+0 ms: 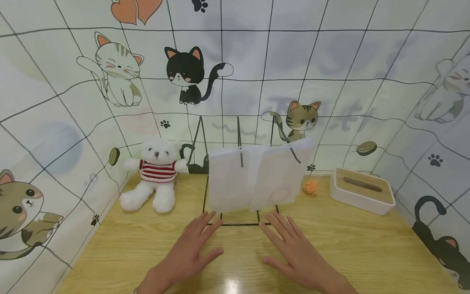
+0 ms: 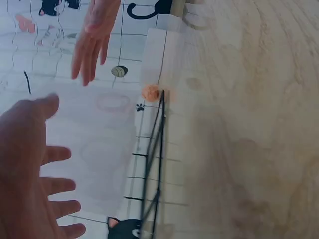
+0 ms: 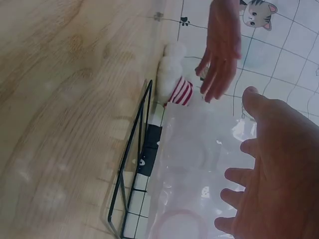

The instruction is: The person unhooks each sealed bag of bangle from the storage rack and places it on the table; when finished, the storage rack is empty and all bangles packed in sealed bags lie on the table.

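A black wire rack (image 1: 238, 224) stands on the table with whitish see-through plastic bags (image 1: 229, 179) hanging from its prongs. The right-hand part of the bags tilts up to the right, and a faint pink ring shows on the plastic (image 3: 179, 221) in the right wrist view. My left hand (image 1: 187, 249) is held in front of the rack's left side, fingers spread and thumb out. Opposite it, my right hand (image 1: 297, 253) is spread in the same way at the rack's right side. Both hands hold nothing; whether the fingertips touch the rack's base I cannot tell.
Left of the rack sits a white teddy bear (image 1: 158, 175) in a red-striped shirt. To the right are an orange crumpled ball (image 1: 311, 188) and a white box with a slotted wooden lid (image 1: 361, 190). A cat-printed wall covering (image 1: 242, 94) encloses the wooden table (image 1: 367, 253).
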### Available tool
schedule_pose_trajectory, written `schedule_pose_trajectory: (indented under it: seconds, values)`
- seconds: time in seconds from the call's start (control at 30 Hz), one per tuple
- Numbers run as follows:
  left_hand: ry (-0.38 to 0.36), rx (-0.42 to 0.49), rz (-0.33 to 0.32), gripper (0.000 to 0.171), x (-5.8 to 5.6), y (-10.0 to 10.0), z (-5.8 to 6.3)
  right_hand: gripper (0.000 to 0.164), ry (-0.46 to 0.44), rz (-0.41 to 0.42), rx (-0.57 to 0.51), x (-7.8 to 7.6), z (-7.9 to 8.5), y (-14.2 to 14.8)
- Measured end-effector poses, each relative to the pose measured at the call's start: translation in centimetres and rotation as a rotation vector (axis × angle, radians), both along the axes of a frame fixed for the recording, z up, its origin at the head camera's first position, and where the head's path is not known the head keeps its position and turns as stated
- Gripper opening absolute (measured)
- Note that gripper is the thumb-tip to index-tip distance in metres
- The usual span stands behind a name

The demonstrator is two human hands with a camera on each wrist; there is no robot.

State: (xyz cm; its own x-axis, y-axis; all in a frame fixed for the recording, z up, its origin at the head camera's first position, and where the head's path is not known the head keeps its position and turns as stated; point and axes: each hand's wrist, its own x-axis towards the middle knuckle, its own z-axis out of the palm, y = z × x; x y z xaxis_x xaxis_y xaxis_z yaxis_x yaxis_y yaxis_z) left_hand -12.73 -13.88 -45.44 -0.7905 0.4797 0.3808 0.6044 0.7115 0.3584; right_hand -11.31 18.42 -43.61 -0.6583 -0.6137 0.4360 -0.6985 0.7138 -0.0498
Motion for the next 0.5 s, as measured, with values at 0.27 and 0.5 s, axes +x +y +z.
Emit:
schedule_pose_trajectory:
  seconds: [0.27, 0.5]
  values:
    - [-0.214, 0.307, 0.192, 0.044, -2.7, -0.8, -2.5, 0.079, -0.107, -0.028, -0.094, -0.7, -0.2, 0.3]
    - [-0.423, 0.504, 0.2, 0.054, -4.7, -0.8, -4.6, 0.075, -0.201, -0.073, -0.227, -1.6, -0.6, 0.9]
